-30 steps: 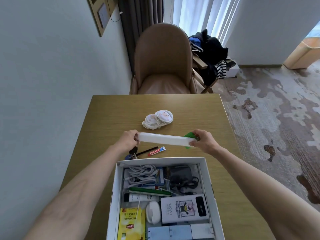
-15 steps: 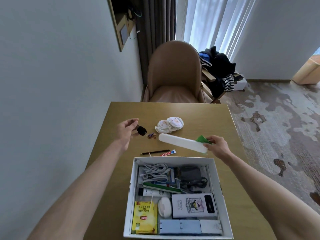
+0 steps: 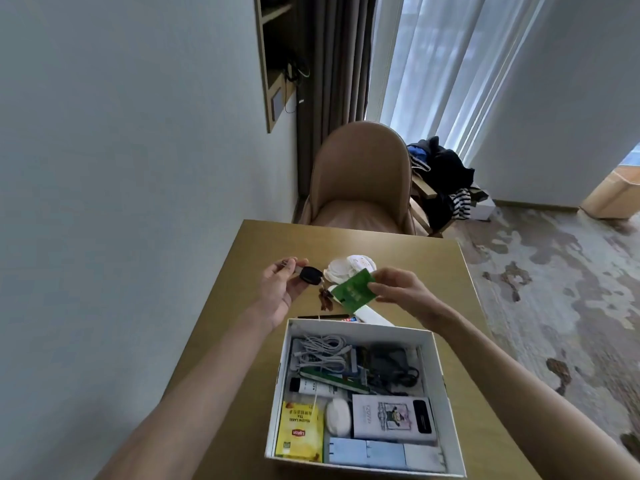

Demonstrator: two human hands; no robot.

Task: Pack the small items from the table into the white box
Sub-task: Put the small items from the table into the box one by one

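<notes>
Tan chair [image 3: 360, 181] behind wooden table [image 3: 346, 244], sheer daylit curtains [image 3: 450, 64]

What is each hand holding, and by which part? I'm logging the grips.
The left hand holds a black car key by its metal end. The right hand pinches the green packet at its right edge.

This looks like a hotel room or a furnished bedroom; a tan padded chair [image 3: 360, 181] stands beyond the fingers at the far end of a small wooden table [image 3: 349, 244]; heavy dark drapes [image 3: 332, 81] and sheer white curtains [image 3: 450, 71] hang behind it; clothes [image 3: 443, 181] are heaped on a rack to the right; mottled patterned carpet [image 3: 554, 289] covers the floor.
</notes>
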